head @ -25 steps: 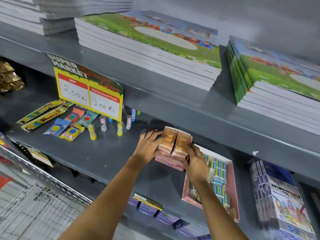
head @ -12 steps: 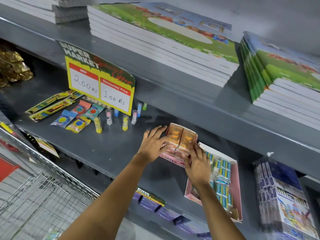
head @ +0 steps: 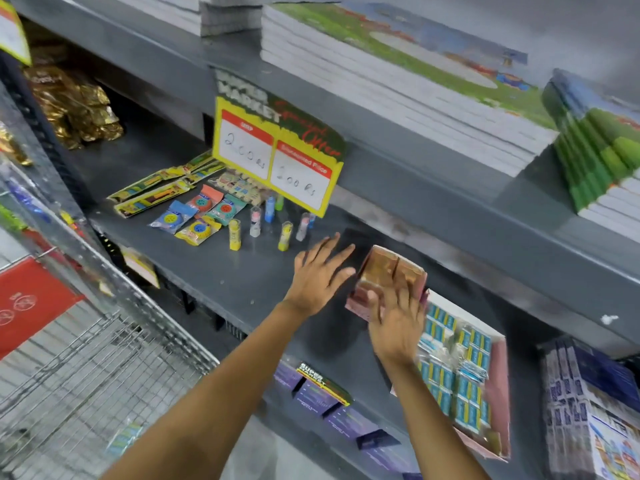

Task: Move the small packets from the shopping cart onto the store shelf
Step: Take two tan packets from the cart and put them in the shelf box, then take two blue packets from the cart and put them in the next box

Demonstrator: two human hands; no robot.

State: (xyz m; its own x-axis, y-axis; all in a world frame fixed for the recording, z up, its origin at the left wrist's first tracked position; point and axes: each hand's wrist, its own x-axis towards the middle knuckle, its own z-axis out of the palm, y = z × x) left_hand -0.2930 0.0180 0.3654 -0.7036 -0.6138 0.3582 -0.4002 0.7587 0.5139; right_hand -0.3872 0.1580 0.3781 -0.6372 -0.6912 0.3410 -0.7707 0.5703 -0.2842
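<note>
A small pink carton of orange packets (head: pixel 391 275) rests on the grey middle shelf (head: pixel 214 271). My right hand (head: pixel 394 323) lies flat against its near side, fingers spread. Just left of the carton my left hand (head: pixel 318 275) hovers with fingers apart, holding nothing. The wire shopping cart (head: pixel 86 375) sits at the lower left, and a small blue packet (head: pixel 124 438) shows through its mesh.
A pink tray of blue packets (head: pixel 464 382) lies right of the carton. Small tubes (head: pixel 256 223), coloured pouches (head: pixel 194 220) and a yellow price sign (head: pixel 277 161) stand further left. Stacked books (head: pixel 398 74) fill the upper shelf. Boxed packs (head: pixel 588 410) sit at the far right.
The view has swung left and down. My left hand has come off the carton and now hovers beside it. My right hand still presses the carton's near side.
</note>
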